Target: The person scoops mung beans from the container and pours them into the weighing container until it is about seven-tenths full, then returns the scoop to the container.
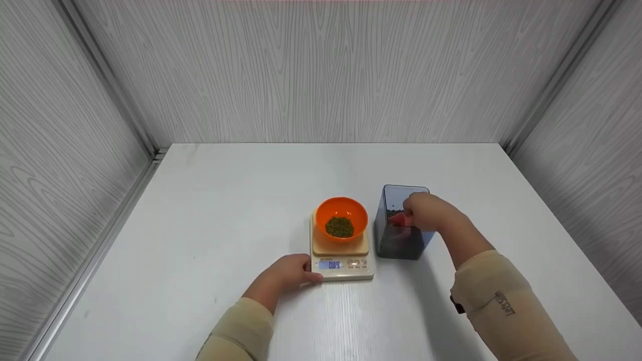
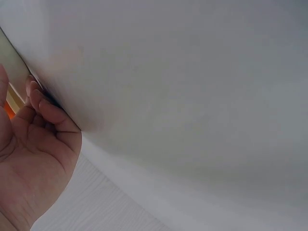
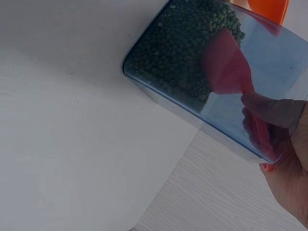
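My right hand (image 1: pixel 426 210) reaches into a clear bluish plastic container (image 1: pixel 387 243) and grips the handle of a red scoop (image 3: pixel 228 62). In the right wrist view, the scoop's head lies against the green mung beans (image 3: pixel 168 57) inside the container. Left of it stands a white kitchen scale (image 1: pixel 358 275) with a lit display. An orange bowl (image 1: pixel 357 209) with a small heap of mung beans (image 1: pixel 339 227) sits on the scale's platform. My left hand (image 1: pixel 290 272) holds the scale's front left corner, thumb at the front edge and fingers along the side.
Everything stands on a white table (image 1: pixel 225 200). A grey wood-grain panel (image 1: pixel 326 75) rises behind it, with similar panels at the left (image 1: pixel 60 150) and right (image 1: pixel 592 140). The container stands close beside the scale's right side.
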Tool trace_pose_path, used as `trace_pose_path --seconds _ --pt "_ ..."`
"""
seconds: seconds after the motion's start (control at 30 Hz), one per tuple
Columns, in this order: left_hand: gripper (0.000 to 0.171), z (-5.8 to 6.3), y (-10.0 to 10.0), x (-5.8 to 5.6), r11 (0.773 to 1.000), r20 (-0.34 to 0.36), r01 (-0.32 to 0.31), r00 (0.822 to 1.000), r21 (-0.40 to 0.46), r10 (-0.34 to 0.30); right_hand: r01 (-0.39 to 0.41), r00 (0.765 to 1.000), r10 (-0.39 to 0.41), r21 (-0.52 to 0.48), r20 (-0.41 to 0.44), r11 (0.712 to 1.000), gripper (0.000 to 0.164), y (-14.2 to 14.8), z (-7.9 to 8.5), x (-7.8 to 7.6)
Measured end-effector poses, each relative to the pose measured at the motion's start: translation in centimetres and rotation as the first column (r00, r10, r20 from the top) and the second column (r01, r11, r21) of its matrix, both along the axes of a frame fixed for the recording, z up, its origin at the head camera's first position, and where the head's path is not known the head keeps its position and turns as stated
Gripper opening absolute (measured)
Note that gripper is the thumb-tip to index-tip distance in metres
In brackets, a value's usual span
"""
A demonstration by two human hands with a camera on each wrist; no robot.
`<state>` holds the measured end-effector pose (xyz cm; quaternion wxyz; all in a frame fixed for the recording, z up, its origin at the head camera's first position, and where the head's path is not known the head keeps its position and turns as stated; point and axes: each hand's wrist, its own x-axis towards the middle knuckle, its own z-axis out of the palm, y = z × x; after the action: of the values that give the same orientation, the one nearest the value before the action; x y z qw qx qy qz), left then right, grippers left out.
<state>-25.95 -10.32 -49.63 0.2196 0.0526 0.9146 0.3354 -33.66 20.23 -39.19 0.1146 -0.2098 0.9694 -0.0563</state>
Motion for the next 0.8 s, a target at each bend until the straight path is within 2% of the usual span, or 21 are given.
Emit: trace_pose_path --seconds 0.33,0.47,0.63,0.8 --pt "0.029 0.3 -0.1 0.2 1.0 0.013 -0.005 1.0 0.024 0.004 0.003 1.0 -0.003 -0.071 0.007 0.997 0.009 0.7 0.3 -0.3" --pt "0.03 0.3 -0.1 0.1 1.0 0.01 0.0 1.0 0.018 0.0 -0.017 1.0 0.014 -0.085 -0.026 0.996 0.006 1.3 0.6 -0.5" --pt "0.03 0.3 -0.1 0.1 1.0 0.009 0.002 1.0 0.006 -0.002 -0.002 0.999 -0.004 -0.125 -0.05 0.992 0.004 1.9 1.3 -0.3" --pt "0.03 0.2 -0.1 0.1 1.0 0.007 0.0 1.0 -0.003 0.0 -0.008 0.996 -0.007 -0.172 -0.087 0.985 0.01 2.8 1.8 0.0"
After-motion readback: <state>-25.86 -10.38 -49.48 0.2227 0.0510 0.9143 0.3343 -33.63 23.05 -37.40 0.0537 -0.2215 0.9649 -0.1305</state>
